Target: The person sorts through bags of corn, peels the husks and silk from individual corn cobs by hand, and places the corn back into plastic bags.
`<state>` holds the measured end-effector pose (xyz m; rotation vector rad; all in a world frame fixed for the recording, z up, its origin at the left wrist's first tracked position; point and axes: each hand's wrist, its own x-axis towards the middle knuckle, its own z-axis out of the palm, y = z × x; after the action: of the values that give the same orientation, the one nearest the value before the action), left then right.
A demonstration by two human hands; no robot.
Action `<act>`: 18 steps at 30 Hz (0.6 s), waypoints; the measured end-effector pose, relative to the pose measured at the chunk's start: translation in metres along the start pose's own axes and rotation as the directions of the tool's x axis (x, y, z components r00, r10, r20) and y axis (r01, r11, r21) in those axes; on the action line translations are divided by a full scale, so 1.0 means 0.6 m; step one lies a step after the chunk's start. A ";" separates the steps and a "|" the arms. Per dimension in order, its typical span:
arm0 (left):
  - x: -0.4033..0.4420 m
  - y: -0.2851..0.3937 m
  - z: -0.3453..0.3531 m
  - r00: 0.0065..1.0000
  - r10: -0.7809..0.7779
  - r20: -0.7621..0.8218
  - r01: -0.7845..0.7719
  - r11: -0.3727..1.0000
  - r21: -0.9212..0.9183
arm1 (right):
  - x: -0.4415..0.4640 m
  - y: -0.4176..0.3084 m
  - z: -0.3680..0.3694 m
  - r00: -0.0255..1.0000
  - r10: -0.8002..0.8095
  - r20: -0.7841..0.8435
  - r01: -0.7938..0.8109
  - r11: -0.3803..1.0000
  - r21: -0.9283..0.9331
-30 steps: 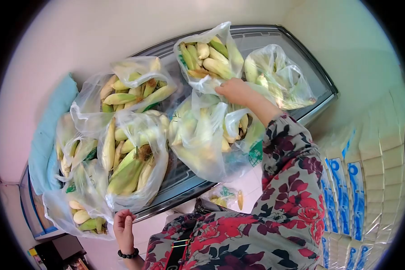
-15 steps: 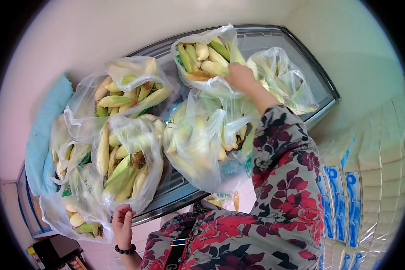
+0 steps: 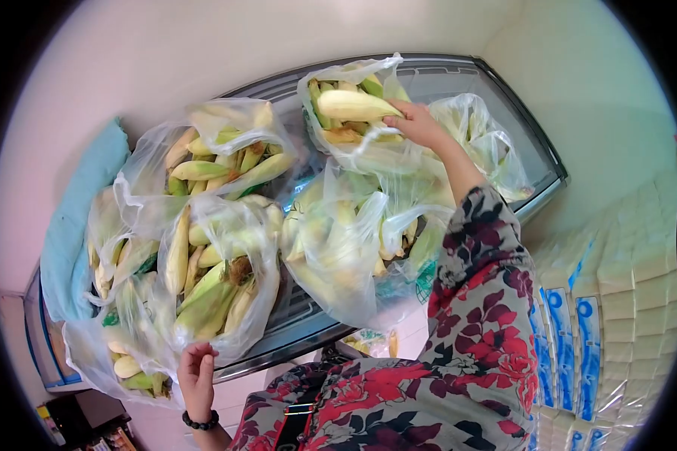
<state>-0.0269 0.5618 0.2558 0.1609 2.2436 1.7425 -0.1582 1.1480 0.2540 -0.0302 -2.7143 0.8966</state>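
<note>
My right hand [image 3: 416, 124] is closed around the narrow end of an ear of corn [image 3: 353, 106]. The pale husk of that ear lies across the mouth of the back plastic bag [image 3: 368, 156], above other corn. Low at the left, my left hand [image 3: 196, 383] has loosely bent fingers with the thumb apart, and nothing shows in it. It is nearest to the front bag of corn [image 3: 210, 304], close to its lower edge; whether it touches the plastic I cannot tell.
More clear bags of corn stand around: one at back left [image 3: 226, 165], one in the middle [image 3: 338, 248], one at far right [image 3: 483, 143]. They rest on a glass-topped freezer [image 3: 447, 75]. A blue cushion [image 3: 83, 218] is at left, wrapped packs [image 3: 609, 323] at right.
My right hand has drawn back slightly rightward, and the ear of corn it holds now lies raised across the others. My left hand has shifted slightly left and down.
</note>
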 end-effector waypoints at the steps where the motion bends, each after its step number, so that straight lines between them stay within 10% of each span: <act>1: 0.010 0.009 0.002 0.999 0.031 0.011 -0.031 0.999 0.017 | -0.010 -0.038 -0.013 0.989 -0.127 -0.078 0.118 0.987 -0.112; 3: 0.032 0.025 0.014 0.997 0.081 0.011 -0.081 0.997 0.001 | -0.027 -0.126 -0.026 0.894 -0.406 -0.192 0.326 0.881 -0.343; 6: 0.070 0.049 0.047 0.961 0.240 0.139 -0.219 0.964 -0.153 | -0.090 -0.263 0.025 0.971 -0.132 -0.197 0.192 0.927 0.321; 9: 0.108 0.088 0.092 0.872 0.401 0.282 -0.287 0.884 -0.369 | -0.178 -0.412 0.113 0.987 -0.035 -0.157 0.120 0.813 0.569; 12: 0.106 0.111 0.118 0.817 0.491 0.302 -0.140 0.678 -0.721 | -0.257 -0.513 0.224 0.973 -0.036 -0.228 0.160 0.817 0.554; 18: 0.073 0.018 0.019 0.851 0.328 0.410 0.002 0.779 -0.627 | -0.347 -0.629 0.240 0.988 -0.117 0.101 0.118 0.993 -0.005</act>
<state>-0.0660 0.5867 0.2568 0.6094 1.2501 2.1202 0.0280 0.7375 0.3113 0.1753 -2.7800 0.8710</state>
